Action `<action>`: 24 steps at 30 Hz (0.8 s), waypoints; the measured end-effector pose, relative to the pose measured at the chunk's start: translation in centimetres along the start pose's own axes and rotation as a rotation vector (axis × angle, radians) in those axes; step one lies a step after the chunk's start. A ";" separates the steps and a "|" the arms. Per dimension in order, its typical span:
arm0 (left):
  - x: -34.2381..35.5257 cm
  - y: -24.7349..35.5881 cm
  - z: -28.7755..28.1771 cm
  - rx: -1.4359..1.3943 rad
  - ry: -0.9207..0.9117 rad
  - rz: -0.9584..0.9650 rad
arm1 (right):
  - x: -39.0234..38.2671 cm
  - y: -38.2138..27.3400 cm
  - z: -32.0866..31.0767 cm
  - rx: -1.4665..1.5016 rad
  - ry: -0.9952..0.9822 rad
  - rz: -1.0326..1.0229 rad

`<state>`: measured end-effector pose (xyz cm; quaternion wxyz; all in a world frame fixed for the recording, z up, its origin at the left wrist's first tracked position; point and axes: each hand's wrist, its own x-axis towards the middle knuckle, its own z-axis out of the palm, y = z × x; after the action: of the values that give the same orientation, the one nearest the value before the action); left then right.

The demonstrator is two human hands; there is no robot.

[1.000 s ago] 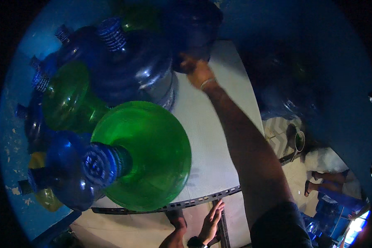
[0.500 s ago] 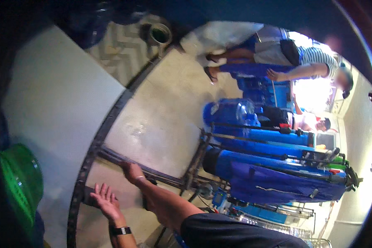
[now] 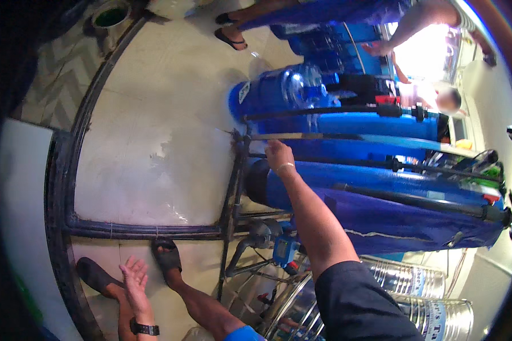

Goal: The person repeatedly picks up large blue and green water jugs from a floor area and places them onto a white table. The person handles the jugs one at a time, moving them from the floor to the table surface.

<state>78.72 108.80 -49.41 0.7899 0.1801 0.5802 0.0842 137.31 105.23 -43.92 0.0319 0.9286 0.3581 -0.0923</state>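
Observation:
My left hand, a dark watch on its wrist, is open with the palm showing and fingers stretched out. It holds nothing and hangs above the floor, between two feet in dark slip-on sandals. Farther right my right hand, with a thin bracelet, reaches out with its fingers curled in; I see nothing in them. Behind it are a long blue cylinder tank and a dark metal frame. Whether the hand touches the frame cannot be made out.
Dark pipes run along the pale floor. A blue water jug stands by the tanks. A pump with a blue box and shiny steel tanks are at the lower right. Two other people are at the upper right, one with a hand stretched out.
The view has swung toward the tanks. My right hand has moved from over the floor pipes to in front of the blue tanks. My left hand stays open.

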 end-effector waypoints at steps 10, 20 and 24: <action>0.4 -0.8 2.4 0.286 0.117 0.017 | -6.6 -12.7 -5.5 0.229 -0.641 -0.515; -10.6 11.7 24.0 0.460 -0.451 0.031 | 8.9 -1.4 -13.4 -0.291 -0.514 -0.224; 1.8 3.1 19.1 0.688 -0.174 0.129 | 18.5 1.0 -16.9 -0.235 -0.085 -0.211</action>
<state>97.57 108.70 -44.77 0.7224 0.4782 0.4927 -0.0818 153.90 118.78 -30.99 0.1457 0.8710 0.4601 -0.0920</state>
